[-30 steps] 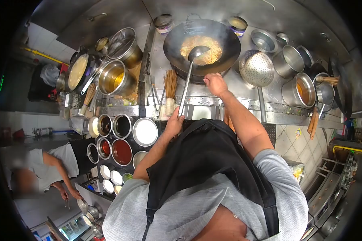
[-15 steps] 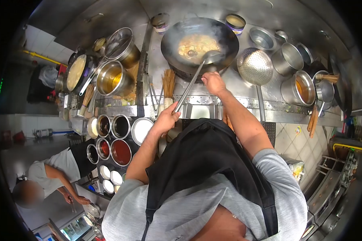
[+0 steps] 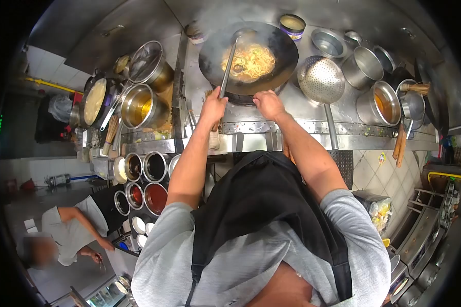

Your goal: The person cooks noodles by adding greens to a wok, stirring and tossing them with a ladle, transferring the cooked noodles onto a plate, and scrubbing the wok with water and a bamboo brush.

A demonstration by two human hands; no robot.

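Steam rises from a large dark wok (image 3: 284, 56) that holds noodles (image 3: 253, 60). My left hand (image 3: 213, 105) is closed round the handle of a long metal ladle (image 3: 228, 69), whose bowl lies at the wok's far left inner side, beyond the noodles. At the wok's near rim is my right hand (image 3: 269, 104), its fingers curled closed; what they grip is hidden beneath them. A perforated strainer (image 3: 321, 79) rests to the right of the wok. Partly behind my left forearm stands a bamboo brush (image 3: 213, 139).
Metal pots (image 3: 379, 104) and a wooden-handled brush (image 3: 415, 88) are at the right. An oil pot (image 3: 144, 106) stands left. Sauce containers (image 3: 155, 197) sit lower left, near another person (image 3: 79, 225). A can (image 3: 292, 26) stands behind the wok.
My left hand has moved forward, and the ladle's bowl has gone from the wok's near right side to its far left. The wok's contents have shifted. The other person's arms have moved.
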